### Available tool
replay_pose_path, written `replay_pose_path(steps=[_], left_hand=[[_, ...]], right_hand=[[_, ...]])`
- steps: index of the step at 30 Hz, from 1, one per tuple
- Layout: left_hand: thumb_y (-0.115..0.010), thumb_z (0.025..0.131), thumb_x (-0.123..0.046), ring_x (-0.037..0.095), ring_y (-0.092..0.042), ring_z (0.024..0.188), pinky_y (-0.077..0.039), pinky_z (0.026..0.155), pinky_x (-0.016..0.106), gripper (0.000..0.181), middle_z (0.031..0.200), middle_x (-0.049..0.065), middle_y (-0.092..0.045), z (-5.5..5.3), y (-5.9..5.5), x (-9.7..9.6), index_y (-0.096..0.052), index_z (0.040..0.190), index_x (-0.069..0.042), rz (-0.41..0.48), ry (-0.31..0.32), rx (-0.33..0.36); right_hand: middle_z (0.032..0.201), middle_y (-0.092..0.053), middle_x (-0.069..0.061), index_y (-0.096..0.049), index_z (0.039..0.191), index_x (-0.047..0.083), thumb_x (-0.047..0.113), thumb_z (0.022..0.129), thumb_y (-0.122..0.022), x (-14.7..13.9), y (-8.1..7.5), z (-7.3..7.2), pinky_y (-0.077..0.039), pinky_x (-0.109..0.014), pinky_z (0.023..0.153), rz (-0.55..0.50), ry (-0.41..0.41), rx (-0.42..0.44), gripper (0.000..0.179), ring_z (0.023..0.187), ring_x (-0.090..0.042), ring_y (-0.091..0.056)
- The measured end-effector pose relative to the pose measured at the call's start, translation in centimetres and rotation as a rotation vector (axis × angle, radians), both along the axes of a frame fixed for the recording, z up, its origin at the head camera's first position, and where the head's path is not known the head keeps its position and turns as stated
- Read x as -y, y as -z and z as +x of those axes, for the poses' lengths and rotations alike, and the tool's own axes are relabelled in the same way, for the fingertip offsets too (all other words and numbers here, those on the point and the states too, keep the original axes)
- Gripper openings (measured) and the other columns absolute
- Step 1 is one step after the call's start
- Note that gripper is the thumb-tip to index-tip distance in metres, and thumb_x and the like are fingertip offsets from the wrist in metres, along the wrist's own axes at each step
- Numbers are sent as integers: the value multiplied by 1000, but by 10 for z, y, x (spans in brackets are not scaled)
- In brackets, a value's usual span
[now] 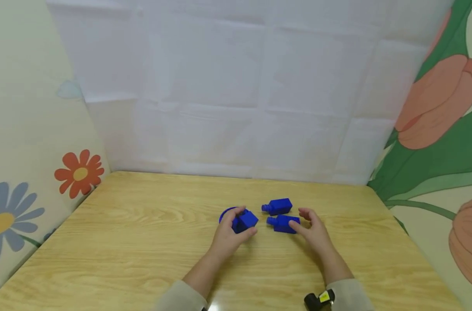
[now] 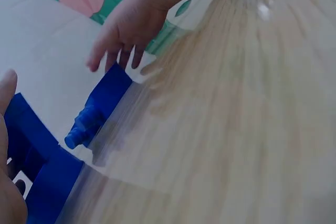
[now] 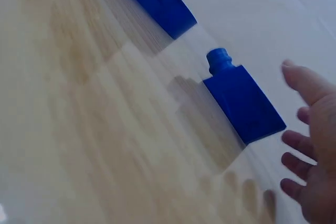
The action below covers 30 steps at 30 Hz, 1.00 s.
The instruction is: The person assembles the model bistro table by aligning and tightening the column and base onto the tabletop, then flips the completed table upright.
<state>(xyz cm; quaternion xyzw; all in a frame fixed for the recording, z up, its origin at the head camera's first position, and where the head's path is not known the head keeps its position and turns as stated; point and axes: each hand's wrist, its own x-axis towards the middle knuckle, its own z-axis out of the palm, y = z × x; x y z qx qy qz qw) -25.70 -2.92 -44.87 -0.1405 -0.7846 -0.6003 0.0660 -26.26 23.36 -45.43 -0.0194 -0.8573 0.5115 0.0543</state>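
Note:
My left hand (image 1: pixel 227 234) curves round a blue piece with a rounded rim and a block-shaped end (image 1: pixel 250 219), index finger over its far side and thumb along its near side. Part of that piece is hidden by the fingers; in the left wrist view its angular side (image 2: pixel 52 187) shows low over the tabletop. To the right lies a blue square-sided bottle (image 1: pixel 284 223) with a ridged neck pointing left. My right hand (image 1: pixel 315 233) is spread at the bottle's base end, thumb overlapping it in the head view. In the right wrist view, fingers and bottle (image 3: pixel 244 103) are apart.
A second blue bottle (image 1: pixel 280 206) lies just behind the first, its neck also pointing left. The wood-grain table (image 1: pixel 142 242) ends at a creased white sheet (image 1: pixel 220 108) behind. Flower-patterned walls stand at both sides.

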Motion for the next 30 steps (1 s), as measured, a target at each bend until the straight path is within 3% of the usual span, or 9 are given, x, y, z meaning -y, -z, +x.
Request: replay_pose_path(steps=[5,11,21,26,30], left_hand=[[-74,87,-26,38,-50,128,-43,104,57,46,136,16,-55,2,0,-5,-58,127,-9,39,-7,47],[-70,90,-16,35,-54,125,-40,107,52,32,126,18,-62,1,1,1,-59,118,-5,97,14,26],[-61,95,-11,25,-55,116,-41,105,48,32,126,18,-62,2,3,21,-60,126,-3,78,10,-14],[-70,89,-13,28,-54,115,-43,101,45,38,128,20,-58,1,2,20,-61,124,-4,47,-36,-29],[-82,78,-19,31,-54,113,-45,97,44,46,128,18,-55,0,2,12,-62,117,-7,-18,-122,-42]], right_hand=[[143,-50,-22,-47,141,6,38,86,-74,-3,5,-1,-35,-57,112,120,-45,55,70,135,-42,-43],[142,-51,-23,-51,137,3,28,86,-76,-3,5,-2,-37,-53,111,140,-59,64,62,134,-43,-45],[128,-61,-17,-57,123,8,29,84,-77,-3,6,0,-44,-53,102,145,-27,79,49,120,-36,-57],[132,-59,-22,-53,123,7,25,85,-77,0,2,2,-46,-52,101,22,-13,62,48,119,-38,-57],[130,-58,-29,-48,121,2,10,85,-74,10,-2,2,-51,-41,97,-140,-21,11,45,119,-40,-59]])
